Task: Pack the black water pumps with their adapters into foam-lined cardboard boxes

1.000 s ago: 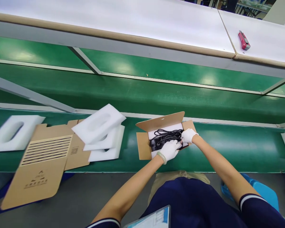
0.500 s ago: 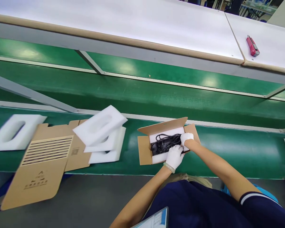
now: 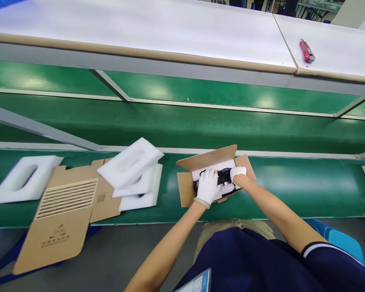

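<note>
A small open cardboard box (image 3: 187, 190) stands on the green conveyor belt, its flaps folded out. White foam (image 3: 226, 165) lines it, and a coiled black cable (image 3: 223, 176) lies inside on top of a dark item that is mostly covered. My left hand (image 3: 208, 185), in a white glove, reaches over the box's left half with its fingers bent over the cable. At the right end of the bundle, my gloved right hand (image 3: 237, 173) is closed on the cable; its fingertips are hidden in the box.
To the left lie several white foam inserts (image 3: 130, 160) and a flattened cardboard sheet (image 3: 59, 233) that overhangs the belt's front edge. Above the belt runs a white shelf (image 3: 158, 32), with a red box cutter (image 3: 307, 51) on it. A blue stool (image 3: 343, 241) stands at the lower right.
My left hand has moved up and left, from the box's front edge onto the cable, and now covers part of it. My right hand stays at the box's right end. The view has shifted slightly.
</note>
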`<control>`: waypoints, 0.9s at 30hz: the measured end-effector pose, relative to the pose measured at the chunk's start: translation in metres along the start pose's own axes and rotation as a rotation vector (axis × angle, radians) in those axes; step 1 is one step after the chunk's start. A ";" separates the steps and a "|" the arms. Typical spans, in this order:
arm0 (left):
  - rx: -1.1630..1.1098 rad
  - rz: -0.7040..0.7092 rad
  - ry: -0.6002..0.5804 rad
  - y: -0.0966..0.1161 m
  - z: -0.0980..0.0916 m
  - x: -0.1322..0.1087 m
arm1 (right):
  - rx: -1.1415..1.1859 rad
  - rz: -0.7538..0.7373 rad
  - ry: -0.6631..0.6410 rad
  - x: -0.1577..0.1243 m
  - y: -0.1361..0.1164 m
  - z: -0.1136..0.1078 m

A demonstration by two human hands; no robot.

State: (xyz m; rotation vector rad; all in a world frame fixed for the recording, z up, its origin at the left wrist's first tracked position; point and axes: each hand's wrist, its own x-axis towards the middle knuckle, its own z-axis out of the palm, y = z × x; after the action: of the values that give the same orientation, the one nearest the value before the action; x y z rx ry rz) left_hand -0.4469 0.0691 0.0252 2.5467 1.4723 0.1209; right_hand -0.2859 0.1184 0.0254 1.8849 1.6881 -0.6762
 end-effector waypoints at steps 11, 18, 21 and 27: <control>-0.057 0.181 -0.357 -0.023 0.029 0.025 | -0.024 0.046 0.203 -0.036 0.002 0.018; -0.088 0.250 -0.375 -0.032 0.030 0.038 | -0.118 -0.305 0.489 -0.042 0.017 0.044; -0.094 0.322 -0.381 -0.039 0.030 0.042 | -0.110 -0.332 0.424 -0.040 0.019 0.044; -0.130 0.402 -0.417 -0.044 0.038 0.056 | -0.096 -0.178 0.212 -0.027 0.001 0.029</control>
State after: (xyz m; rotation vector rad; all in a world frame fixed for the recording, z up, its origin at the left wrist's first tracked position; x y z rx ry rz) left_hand -0.4497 0.1342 -0.0229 2.5239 0.7717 -0.2360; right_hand -0.2883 0.0787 0.0219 1.8074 2.0029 -0.4650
